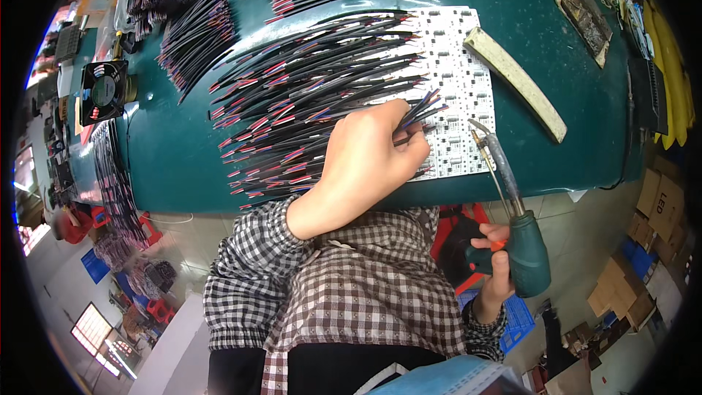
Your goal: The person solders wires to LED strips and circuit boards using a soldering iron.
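My left hand (pixel 365 161) pinches a few black wires (pixel 418 113) with red and blue stripped ends, holding them against a white panel of small circuit boards (pixel 461 88) on the green table (pixel 175 153). My right hand (pixel 497 263) grips the green handle of a soldering gun (pixel 523 249) below the table edge. Its long metal tip (pixel 482 139) points up at the lower right part of the white panel, close to the held wire ends. A large fan of the same wires (pixel 307 95) lies spread over the panel's left side.
More wire bundles (pixel 197 29) lie at the back left and top. A small black fan (pixel 104 91) stands at the table's left edge. A long pale bar (pixel 515 80) lies right of the panel. Cardboard boxes (pixel 651 234) and a blue crate (pixel 515 322) sit on the floor.
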The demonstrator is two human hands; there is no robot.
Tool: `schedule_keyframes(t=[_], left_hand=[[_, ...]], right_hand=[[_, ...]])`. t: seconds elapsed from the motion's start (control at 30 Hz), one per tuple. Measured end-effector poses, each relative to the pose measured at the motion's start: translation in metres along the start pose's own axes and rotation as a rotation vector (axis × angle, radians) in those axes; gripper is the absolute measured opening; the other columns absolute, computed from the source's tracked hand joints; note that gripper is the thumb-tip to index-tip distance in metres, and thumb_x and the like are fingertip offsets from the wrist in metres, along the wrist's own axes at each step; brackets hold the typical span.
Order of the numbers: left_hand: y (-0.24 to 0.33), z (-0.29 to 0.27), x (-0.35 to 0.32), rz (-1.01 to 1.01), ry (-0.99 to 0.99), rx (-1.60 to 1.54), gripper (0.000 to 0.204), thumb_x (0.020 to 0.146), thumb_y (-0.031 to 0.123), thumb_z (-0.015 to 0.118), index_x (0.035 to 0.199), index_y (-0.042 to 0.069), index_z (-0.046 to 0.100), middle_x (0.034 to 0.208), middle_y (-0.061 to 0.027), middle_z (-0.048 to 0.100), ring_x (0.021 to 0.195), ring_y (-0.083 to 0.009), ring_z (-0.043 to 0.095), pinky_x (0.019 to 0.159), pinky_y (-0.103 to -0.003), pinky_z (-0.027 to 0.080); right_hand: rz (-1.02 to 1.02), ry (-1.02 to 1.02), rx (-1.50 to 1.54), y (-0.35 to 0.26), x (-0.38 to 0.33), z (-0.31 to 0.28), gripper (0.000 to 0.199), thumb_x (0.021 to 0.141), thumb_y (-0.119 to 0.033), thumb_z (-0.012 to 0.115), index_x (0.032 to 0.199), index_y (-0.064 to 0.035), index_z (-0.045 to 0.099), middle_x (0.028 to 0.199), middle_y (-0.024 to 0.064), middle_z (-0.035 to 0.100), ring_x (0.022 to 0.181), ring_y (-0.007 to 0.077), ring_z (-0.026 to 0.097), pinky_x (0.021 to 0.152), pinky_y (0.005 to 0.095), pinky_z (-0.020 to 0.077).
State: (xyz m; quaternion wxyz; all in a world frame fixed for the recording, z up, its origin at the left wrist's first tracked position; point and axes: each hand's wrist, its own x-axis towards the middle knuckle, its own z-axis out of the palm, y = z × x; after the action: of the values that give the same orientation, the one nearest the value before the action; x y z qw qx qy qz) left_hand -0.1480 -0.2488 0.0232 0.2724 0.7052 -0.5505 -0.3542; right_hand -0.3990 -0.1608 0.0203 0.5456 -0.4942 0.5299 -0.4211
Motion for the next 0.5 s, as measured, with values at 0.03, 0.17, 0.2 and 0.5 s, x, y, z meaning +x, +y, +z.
schedule_keyframes(t=[0.03, 0.17, 0.2, 0.5], left_hand=[[0.0000, -0.0002, 0.0002, -0.002, 0.000, 0.000, 0.017, 0.077, 0.015, 0.064, 0.073, -0.002, 0.059, 0.065, -0.0198, 0.061, 0.062, -0.0388, 0.062, 0.057, -0.044, 0.048], [0.0008, 0.0013, 0.0012, -0.006, 0.023, 0.010, 0.017, 0.077, 0.015, 0.064, 0.074, -0.002, 0.059, 0.064, -0.0192, 0.061, 0.061, -0.0386, 0.062, 0.056, -0.044, 0.049], [0.0006, 0.0015, 0.0010, -0.006, 0.031, 0.012, 0.017, 0.077, 0.015, 0.064, 0.074, -0.002, 0.059, 0.063, -0.0191, 0.061, 0.061, -0.0386, 0.062, 0.056, -0.044, 0.049], [-0.0036, 0.0059, 0.0010, -0.001, 0.048, -0.027, 0.017, 0.077, 0.014, 0.064, 0.072, -0.001, 0.058, 0.062, -0.0193, 0.061, 0.060, -0.0385, 0.062, 0.056, -0.044, 0.049]], right_hand=[[-0.005, -0.014, 0.007, 0.0012, -0.0008, -0.0007, 0.038, 0.092, -0.023, 0.057, 0.108, 0.0114, 0.054, 0.102, 0.0216, 0.058, 0.087, 0.0290, 0.064, 0.070, 0.0349, 0.0584], [0.014, -0.008, -0.016, -0.0042, 0.0011, 0.0039, 0.034, 0.091, -0.020, 0.056, 0.104, 0.0110, 0.055, 0.098, 0.0218, 0.059, 0.082, 0.0271, 0.063, 0.072, 0.0357, 0.0568], [-0.001, -0.023, -0.026, -0.0026, 0.0012, 0.0038, 0.033, 0.091, -0.019, 0.056, 0.104, 0.0108, 0.055, 0.097, 0.0215, 0.059, 0.082, 0.0270, 0.063, 0.073, 0.0357, 0.0567], [0.011, -0.018, -0.057, -0.0035, 0.0048, 0.0068, 0.030, 0.082, -0.020, 0.077, 0.092, 0.0058, 0.064, 0.087, 0.0160, 0.066, 0.079, 0.0239, 0.066, 0.071, 0.0346, 0.0578]])
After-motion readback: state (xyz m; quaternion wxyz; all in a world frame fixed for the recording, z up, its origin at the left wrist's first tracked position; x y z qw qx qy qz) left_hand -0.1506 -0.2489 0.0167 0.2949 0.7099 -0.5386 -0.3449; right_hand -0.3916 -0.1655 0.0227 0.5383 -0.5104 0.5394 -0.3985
